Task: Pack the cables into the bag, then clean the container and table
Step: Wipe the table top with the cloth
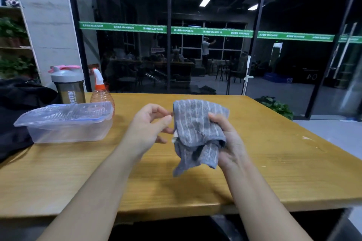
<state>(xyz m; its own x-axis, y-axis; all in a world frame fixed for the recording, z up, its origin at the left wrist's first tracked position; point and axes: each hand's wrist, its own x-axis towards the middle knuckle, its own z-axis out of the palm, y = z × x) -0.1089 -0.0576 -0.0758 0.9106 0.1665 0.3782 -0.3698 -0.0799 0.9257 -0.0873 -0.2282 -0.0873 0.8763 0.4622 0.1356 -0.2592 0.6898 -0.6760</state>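
A grey striped cloth hangs above the middle of the wooden table. My right hand grips its right side with the thumb on top. My left hand is at the cloth's left edge, fingers curled, fingertips touching or pinching the edge. A clear plastic container stands at the left of the table with its clear lid lying askew on top. The black bag lies at the far left, partly on the table. No cables are in view.
A grey protein shaker with a pink cap and an orange spray bottle stand behind the container. A glass wall runs behind the table. Shelves with plants stand at the far left.
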